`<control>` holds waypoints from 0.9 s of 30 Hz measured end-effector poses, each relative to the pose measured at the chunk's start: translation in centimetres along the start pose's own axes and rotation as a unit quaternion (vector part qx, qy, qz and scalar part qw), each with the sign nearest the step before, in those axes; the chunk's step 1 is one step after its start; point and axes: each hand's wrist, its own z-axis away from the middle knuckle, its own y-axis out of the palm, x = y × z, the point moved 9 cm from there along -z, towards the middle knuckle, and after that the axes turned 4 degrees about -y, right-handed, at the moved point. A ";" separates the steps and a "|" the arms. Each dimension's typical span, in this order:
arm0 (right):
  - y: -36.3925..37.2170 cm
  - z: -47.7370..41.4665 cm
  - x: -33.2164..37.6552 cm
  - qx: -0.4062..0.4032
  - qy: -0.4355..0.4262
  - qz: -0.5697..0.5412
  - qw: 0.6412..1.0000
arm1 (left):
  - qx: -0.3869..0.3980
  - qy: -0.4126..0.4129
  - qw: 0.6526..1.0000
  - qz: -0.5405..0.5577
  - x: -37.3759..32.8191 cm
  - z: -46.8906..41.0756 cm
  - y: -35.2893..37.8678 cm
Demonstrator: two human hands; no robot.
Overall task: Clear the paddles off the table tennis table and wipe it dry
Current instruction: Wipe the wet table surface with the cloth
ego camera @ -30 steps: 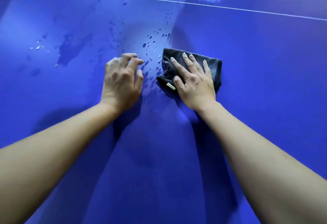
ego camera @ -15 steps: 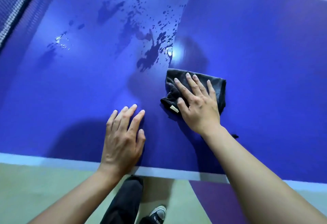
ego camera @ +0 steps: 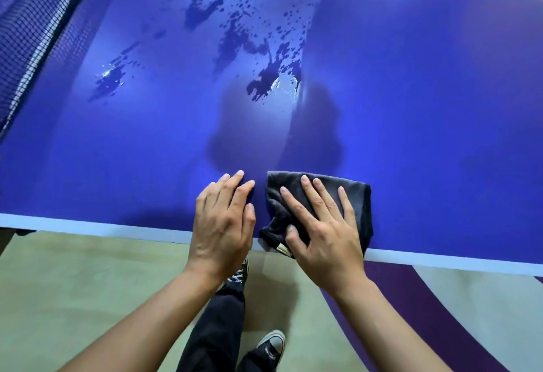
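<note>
A person stands at the near edge of a big shiny blue table tennis table [ego camera: 426, 107]. A folded dark grey soft cloth [ego camera: 357, 192] lies on the table right at that edge. Its near corner sits over the white strip along the edge [ego camera: 88, 226].

The right hand [ego camera: 326, 239] lies flat on top of the cloth. Its fingers are straight and spread out, and it presses the cloth down. The left hand [ego camera: 221, 224] lies flat on the bare blue top, just beside the cloth, with a thin bit of blue between them. Its fingers are straight and close together, and it holds nothing.

Farther out on the table are dark puddles and drops of water [ego camera: 266, 83], well apart from the cloth. A dark net with a white band [ego camera: 32, 27] runs along the left side. Below the table edge I see a pale floor [ego camera: 73, 283], a black trouser leg [ego camera: 214, 321] and a dark shoe with a white toe [ego camera: 271, 342].
</note>
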 end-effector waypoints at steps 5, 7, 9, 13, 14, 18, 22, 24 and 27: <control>0.8 -3.7 0.3 0.005 -0.009 0.027 1.000 | -0.053 -0.010 0.999 0.001 1.9 -2.6 -1.2; 1.2 -7.0 0.1 0.000 0.010 0.028 1.000 | -0.055 -0.018 0.998 -0.005 3.0 -4.5 -1.3; 1.5 -10.6 -0.4 0.001 0.030 0.030 0.999 | -0.043 -0.022 0.999 -0.012 3.8 -6.7 -1.2; 1.9 -17.5 -2.4 -0.001 0.049 0.042 0.998 | -0.026 -0.020 0.999 -0.022 5.4 -12.4 -0.8; 2.0 -19.3 -3.0 -0.002 0.050 0.044 0.998 | -0.022 -0.019 0.999 -0.022 5.8 -14.3 -0.6; 2.1 -25.4 -5.8 -0.008 0.070 0.038 0.997 | -0.019 -0.003 0.999 -0.033 6.5 -21.6 0.2; 1.8 -31.2 -9.2 -0.004 0.098 0.044 0.994 | -0.015 0.005 0.999 -0.049 7.3 -28.7 0.7; 1.6 -33.8 -10.6 0.002 0.106 0.045 0.993 | -0.010 0.004 0.998 -0.055 7.9 -31.6 0.8; 1.4 -37.0 -12.8 0.003 0.117 0.042 0.992 | 0.010 0.005 0.998 -0.066 8.5 -34.8 1.0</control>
